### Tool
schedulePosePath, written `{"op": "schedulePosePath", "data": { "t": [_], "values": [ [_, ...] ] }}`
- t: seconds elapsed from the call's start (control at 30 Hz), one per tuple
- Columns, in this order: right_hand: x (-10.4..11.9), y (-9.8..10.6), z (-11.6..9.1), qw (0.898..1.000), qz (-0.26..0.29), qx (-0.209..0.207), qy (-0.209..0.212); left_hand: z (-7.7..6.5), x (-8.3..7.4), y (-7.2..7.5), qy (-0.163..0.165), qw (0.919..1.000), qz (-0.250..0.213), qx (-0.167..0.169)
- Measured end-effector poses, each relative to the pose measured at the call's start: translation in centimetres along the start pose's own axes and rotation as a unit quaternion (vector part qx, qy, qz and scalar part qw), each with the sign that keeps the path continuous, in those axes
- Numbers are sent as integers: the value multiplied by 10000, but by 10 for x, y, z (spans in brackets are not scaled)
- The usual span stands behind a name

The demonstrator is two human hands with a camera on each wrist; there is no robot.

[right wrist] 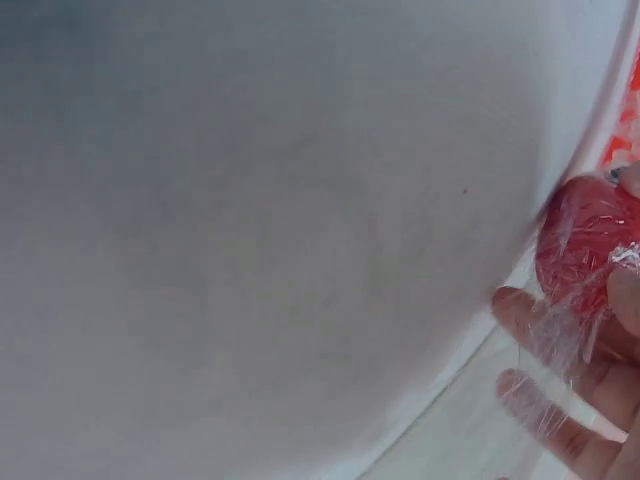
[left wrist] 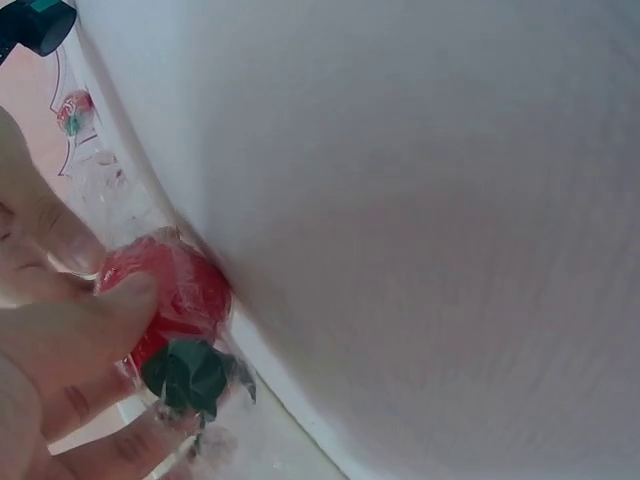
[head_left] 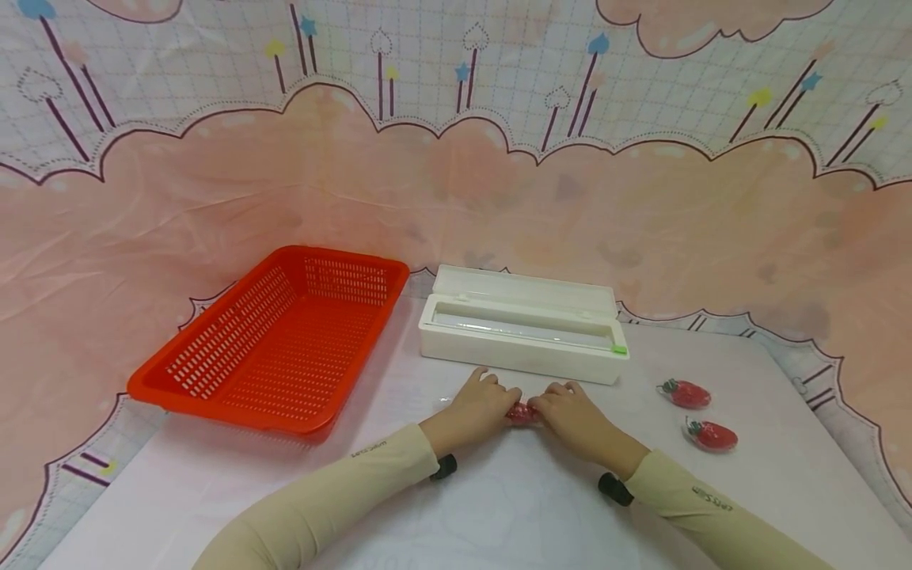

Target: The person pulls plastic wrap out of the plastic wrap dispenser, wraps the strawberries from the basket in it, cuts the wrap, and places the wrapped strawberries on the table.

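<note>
A red strawberry (head_left: 523,413) with a green leafy top lies on the table between the two hands, wrapped in clear cling film. My left hand (head_left: 479,405) holds its leafy end; in the left wrist view the thumb (left wrist: 125,300) presses on the red side (left wrist: 195,290). From the other side my right hand (head_left: 579,421) pinches the film at the strawberry's red end. Loose film stretches over the right fingers (right wrist: 535,400) in the right wrist view. Just behind the hands stands a white cling film box (head_left: 523,360), lid raised.
Two more wrapped strawberries, one (head_left: 685,393) behind the other (head_left: 711,435), lie on the right of the white table (head_left: 456,522). A red plastic basket (head_left: 285,419) stands at the left. A patterned cloth (head_left: 499,206) hangs behind everything.
</note>
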State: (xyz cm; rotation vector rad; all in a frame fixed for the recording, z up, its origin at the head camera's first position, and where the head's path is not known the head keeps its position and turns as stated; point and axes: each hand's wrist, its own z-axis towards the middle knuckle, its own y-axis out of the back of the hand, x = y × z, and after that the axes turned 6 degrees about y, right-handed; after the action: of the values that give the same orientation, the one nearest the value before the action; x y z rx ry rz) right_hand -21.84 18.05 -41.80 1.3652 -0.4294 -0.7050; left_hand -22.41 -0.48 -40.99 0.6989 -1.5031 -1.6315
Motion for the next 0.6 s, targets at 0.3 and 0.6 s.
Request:
{"op": "schedulePosePath", "data": {
  "t": [0.3,0.6],
  "values": [
    [-8,8,-16,9997,-18,207,-155,0,0,-1,380,9991,114,168],
    [3,17,-18,9980,273,400,400,1,-1,-2,325,9994,61,140]
  ]
}}
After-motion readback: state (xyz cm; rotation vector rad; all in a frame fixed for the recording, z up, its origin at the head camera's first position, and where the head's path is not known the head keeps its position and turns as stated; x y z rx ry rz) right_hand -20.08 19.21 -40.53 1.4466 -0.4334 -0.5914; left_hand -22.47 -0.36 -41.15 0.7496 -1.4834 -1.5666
